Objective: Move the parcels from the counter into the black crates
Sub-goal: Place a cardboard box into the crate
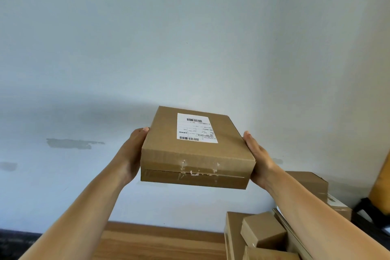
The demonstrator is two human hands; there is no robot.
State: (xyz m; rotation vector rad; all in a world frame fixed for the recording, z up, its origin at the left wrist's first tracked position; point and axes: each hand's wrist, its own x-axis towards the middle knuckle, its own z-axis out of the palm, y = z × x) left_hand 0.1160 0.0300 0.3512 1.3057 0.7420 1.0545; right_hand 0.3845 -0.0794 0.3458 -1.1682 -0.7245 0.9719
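I hold a flat brown cardboard parcel in the air in front of a pale wall, above the wooden counter. A white shipping label with barcodes is on its top, and torn tape marks its front edge. My left hand grips its left side with the thumb at the top edge. My right hand grips its right side, thumb along the upper edge. The fingers of both hands are hidden under the box. No black crate is plainly in view.
A pile of brown parcels lies on the counter at the lower right, with another box behind it. A dark object and a yellow shape sit at the right edge. A dark surface shows at the lower left.
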